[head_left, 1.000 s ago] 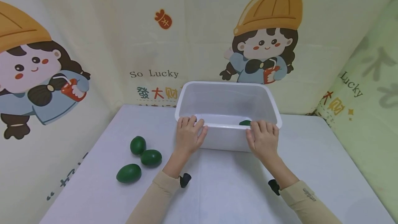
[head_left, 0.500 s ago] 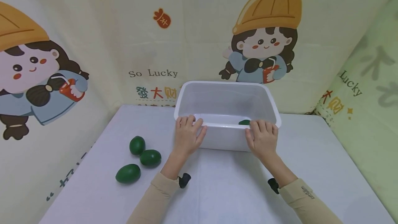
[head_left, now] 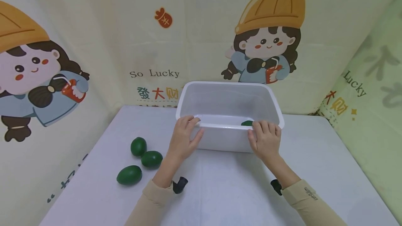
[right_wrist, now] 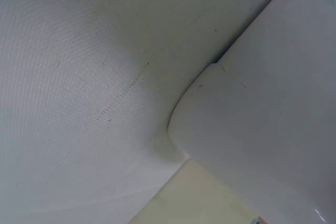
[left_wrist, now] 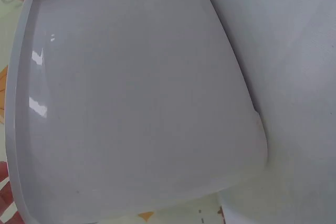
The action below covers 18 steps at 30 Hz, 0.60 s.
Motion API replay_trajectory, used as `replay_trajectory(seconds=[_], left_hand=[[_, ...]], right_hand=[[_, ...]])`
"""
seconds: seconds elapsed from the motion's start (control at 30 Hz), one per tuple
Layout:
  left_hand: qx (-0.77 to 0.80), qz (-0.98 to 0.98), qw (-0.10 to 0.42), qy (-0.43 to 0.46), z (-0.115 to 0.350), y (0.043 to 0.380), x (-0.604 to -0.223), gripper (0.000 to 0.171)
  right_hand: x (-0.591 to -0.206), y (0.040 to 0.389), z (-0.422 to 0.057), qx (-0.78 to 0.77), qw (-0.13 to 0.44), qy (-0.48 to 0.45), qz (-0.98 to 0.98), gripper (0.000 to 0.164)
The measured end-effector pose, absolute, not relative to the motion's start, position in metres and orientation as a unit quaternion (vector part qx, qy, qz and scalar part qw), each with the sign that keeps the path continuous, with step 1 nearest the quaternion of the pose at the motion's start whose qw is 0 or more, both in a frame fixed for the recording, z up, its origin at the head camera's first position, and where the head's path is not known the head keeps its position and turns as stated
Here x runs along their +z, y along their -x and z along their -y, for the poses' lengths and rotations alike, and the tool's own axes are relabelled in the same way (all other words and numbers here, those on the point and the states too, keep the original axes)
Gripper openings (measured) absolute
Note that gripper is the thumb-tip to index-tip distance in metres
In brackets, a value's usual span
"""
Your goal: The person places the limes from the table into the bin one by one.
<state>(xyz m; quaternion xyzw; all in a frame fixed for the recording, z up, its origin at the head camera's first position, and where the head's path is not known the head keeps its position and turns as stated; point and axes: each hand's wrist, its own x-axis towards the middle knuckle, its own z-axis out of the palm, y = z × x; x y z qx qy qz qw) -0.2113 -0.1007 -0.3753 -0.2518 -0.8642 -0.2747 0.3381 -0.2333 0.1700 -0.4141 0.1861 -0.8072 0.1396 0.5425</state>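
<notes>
White bin (head_left: 226,138) stands upright on the tabletop (head_left: 226,187), in the centre of the head frame, just before the printed backdrop (head_left: 207,37). Its long axis goes from left to right across the frame, with the right end slightly lower, and its opening faces up. Left hand (head_left: 183,139) has its fingers bent over the near rim (head_left: 226,127) at the left, thumb spread in front of the wall; how firm this grip is, I cannot tell. Right hand (head_left: 267,140) has its grip half closed over the same rim at the right, fingers bent inward, thumb outside. Inside the bin, one green oval (head_left: 247,123) shows partly. Three green ovals (head_left: 129,175) lie at lower left: the upper one points nearly up the frame, the middle one sideways, the lowest slants, right end higher.
</notes>
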Motion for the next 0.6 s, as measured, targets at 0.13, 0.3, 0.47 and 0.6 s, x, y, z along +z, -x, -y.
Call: replay_trajectory(seconds=[0.13,0.3,0.47,0.6], left_hand=[[-0.257,0.859,0.359,0.26,0.107,0.207,-0.375,0.031],[-0.233,0.851,0.387,0.268,0.116,0.202,-0.375,0.044],[-0.211,0.85,0.4,0.271,0.127,0.198,-0.377,0.048],[-0.203,0.851,0.404,0.267,0.136,0.195,-0.379,0.049]], right_hand=[[-0.414,0.233,-0.17,0.14,0.539,-0.186,0.809,0.037],[-0.414,0.233,-0.17,0.14,0.537,-0.187,0.81,0.037],[-0.414,0.233,-0.171,0.138,0.538,-0.186,0.811,0.037],[-0.414,0.233,-0.171,0.138,0.536,-0.186,0.812,0.038]])
